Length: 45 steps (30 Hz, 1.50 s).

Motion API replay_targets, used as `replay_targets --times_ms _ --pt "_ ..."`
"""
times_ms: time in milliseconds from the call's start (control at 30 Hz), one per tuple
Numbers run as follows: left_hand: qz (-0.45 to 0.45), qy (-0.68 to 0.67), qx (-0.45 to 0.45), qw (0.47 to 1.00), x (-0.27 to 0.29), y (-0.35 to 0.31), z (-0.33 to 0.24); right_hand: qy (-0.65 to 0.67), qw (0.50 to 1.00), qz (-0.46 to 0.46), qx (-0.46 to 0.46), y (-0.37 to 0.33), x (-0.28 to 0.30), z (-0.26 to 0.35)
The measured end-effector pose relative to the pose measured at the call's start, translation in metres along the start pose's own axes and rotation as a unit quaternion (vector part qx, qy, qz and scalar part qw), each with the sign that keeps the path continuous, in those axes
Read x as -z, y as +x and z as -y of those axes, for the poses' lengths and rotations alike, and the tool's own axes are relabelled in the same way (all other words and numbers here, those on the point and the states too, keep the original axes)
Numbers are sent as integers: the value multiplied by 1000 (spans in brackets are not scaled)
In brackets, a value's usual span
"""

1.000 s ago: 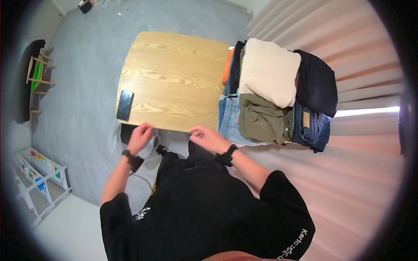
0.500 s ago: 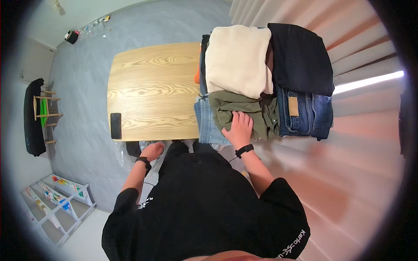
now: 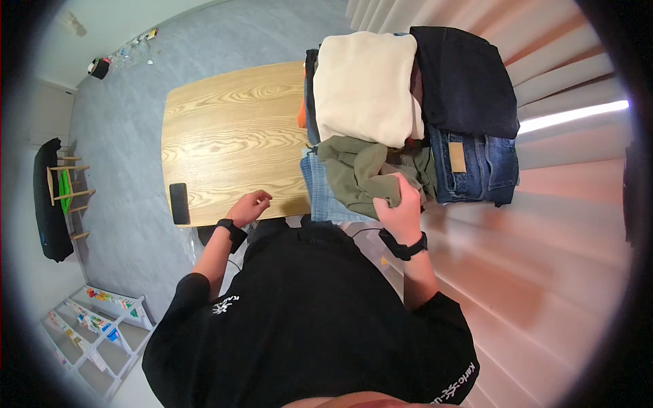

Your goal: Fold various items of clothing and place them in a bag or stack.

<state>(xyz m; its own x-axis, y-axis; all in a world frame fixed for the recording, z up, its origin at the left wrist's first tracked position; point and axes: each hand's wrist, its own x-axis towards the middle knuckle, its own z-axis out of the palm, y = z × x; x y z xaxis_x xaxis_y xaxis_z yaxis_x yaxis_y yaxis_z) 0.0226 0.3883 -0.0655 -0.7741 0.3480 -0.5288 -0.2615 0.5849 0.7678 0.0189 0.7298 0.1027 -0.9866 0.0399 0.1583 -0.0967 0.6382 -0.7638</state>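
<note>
The olive garment (image 3: 360, 173) is gripped at its near R part by the R hand (image 3: 401, 214), fingers clenched on a bunched fold; a flap of cloth is raised & crumpled, while the rest is spread over the light-blue denim (image 3: 323, 194), at the near L part of the clothes stacked on the R side of the counter (image 3: 235, 139). So, prob. only an early stage has been reached: grip taken, cloth part-raised, garment not yet clear of the stack; its full shape can't be told, as it's rumpled. Nothing is held by the L hand (image 3: 249, 208): its fingers are released & loosely curled over the near edge of the counter, L of the denim; whether the wood is touched can't be told. Beyond the olive garment, on the far side, a cream garment (image 3: 364, 85) is laid folded, w/ a black garment (image 3: 466, 85) to its R; dark-blue jeans (image 3: 486, 166) are set folded at near R, tan patch up. Orange cloth (image 3: 301, 114) is just seen at the stack's L edge. None of these is touched by either hand; layers underneath are mostly hidden. A phone (image 3: 179, 203) is placed flat at the counter's near L corner, well apart from the clothes.
</note>
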Motion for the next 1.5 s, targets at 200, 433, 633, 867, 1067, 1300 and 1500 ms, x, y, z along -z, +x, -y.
replay_targets --times_ms 200,433,633,867,1067,1300,1500 --pt "139 -178 -15 974 25 13 -36 144 982 52 110 15 -25 87" --pt "77 -384 -259 883 85 -10 13 368 876 182 253 65 -112 149" --pt "-72 -592 -130 792 186 -29 31 472 832 67 283 90 -161 124" --pt "-148 -411 -29 899 210 -15 120 382 871 -173 -256 43 -256 8" --pt "-283 -215 202 913 168 26 224 180 927 -92 -317 7 -323 -68" --pt "-348 -201 136 905 179 65 232 10 978 156 -138 53 -345 -39" --pt "-353 -151 139 913 188 82 231 -151 941 286 -103 73 -374 -6"
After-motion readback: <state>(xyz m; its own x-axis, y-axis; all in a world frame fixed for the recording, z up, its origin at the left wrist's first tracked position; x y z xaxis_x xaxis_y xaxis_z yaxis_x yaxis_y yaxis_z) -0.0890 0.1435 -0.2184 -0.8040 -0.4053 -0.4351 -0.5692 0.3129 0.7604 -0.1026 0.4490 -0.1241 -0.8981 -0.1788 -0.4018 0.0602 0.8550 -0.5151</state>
